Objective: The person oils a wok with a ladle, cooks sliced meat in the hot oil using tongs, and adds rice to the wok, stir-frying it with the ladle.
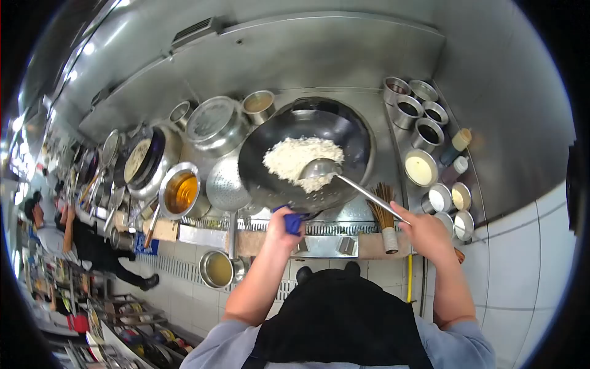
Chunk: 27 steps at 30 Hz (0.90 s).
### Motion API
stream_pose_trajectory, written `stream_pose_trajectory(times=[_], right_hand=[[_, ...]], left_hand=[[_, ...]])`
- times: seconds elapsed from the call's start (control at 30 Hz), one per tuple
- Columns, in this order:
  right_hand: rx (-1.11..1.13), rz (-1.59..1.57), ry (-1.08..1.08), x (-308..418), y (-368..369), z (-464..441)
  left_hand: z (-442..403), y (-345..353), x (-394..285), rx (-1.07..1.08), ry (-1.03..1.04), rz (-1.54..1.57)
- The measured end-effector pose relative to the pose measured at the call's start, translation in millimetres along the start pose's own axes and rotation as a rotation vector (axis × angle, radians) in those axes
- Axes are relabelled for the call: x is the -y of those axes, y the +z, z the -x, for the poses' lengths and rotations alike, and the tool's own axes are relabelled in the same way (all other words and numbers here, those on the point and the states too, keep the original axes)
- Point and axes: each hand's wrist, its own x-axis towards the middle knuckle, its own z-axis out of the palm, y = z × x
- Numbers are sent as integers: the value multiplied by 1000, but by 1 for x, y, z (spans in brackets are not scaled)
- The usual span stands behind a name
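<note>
The right hand point(432, 237) holds the ladle point(369, 195), which points to 10 o'clock, its round end in the rice point(292, 157) inside the wok point(326, 123). The left hand point(281, 229) is nearer the rice, at its 12 o'clock, and grips the cloth point(294, 222) at the wok's 7 o'clock edge.

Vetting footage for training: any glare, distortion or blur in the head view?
Head view, overall: fisheye curve, black corners; head view, upper left: bright glare spots; head view, centre: wok, ladle, left hand and right hand fairly clear; head view, far left: co-worker small, background soft.
</note>
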Motion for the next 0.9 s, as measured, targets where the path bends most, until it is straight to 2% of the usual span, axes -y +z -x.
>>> stream_pose_trajectory(times=[0.1, 0.23, 0.37, 0.43, 0.47, 0.53, 0.57, 0.6, 0.63, 0.67, 0.7, 0.77, 0.8, 0.83, 0.9], right_hand=[[-78, -128, -20, -5, 17, 0], [-217, -278, -122, 1, 19, -10], [-250, -295, -103, 4, 4, -17], [-319, -412, -114, 1, 9, -24], [-320, -411, -127, 0, 11, -27], [-268, -674, -54, -1, 13, -33], [-260, -662, -75, 1, 16, -38], [-334, -731, -97, 4, 19, -43], [-403, -799, -124, 8, 19, -48], [-305, -801, -150, 13, 12, -49], [-285, -780, -186, 18, 9, -48], [119, -1535, -281, 32, 13, -38], [192, -1556, -301, 39, 22, -33], [120, -1456, -195, 39, 39, -29], [90, -1262, -83, 32, 47, -33]], left_hand=[[34, -11, -12, 153, -17, 107], [47, -19, -29, 258, -261, 268], [49, -17, -42, 222, -361, 260], [48, -21, -43, 77, -291, 157], [44, -29, -43, 76, -265, 63], [44, -38, -41, 16, -175, -74], [46, -40, -39, -14, -164, -110], [46, -42, -35, -9, -147, -85], [47, -39, -27, -96, -25, -253], [49, -33, -19, -191, 98, -413], [50, -23, -15, -210, 30, -365], [36, -14, -10, -164, 54, -296], [23, -15, -12, -95, 5, -231], [6, -14, -12, -18, -45, -168], [-23, 2, 1, -44, 6, -203]])
